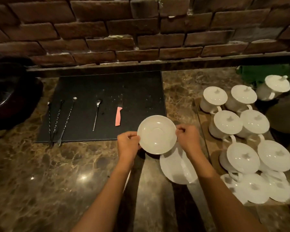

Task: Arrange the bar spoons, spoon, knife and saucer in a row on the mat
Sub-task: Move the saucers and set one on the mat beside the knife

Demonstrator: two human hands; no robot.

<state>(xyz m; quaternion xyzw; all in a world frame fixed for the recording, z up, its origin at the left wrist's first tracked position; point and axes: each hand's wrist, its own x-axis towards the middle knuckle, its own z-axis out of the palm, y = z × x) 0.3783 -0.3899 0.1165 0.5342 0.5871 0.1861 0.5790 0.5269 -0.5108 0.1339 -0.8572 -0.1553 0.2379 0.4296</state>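
The left hand [128, 143] and the right hand [187, 138] each pinched an opposite edge of the saucer [157, 134], holding it level over the near right corner of the mat [107, 84], partly past its edge above the counter [49, 173]. Up and to the left of it lay the row: knife [118, 114] nearest, then spoon [97, 114], then bar spoons [60, 121] (all pointing away from the person). The open patch right of the knife looked like the saucer's place, so the likely move was a short one forward, both hands equally near.

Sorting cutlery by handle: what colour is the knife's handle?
Pink, on the knife lying on the black mat; head view.
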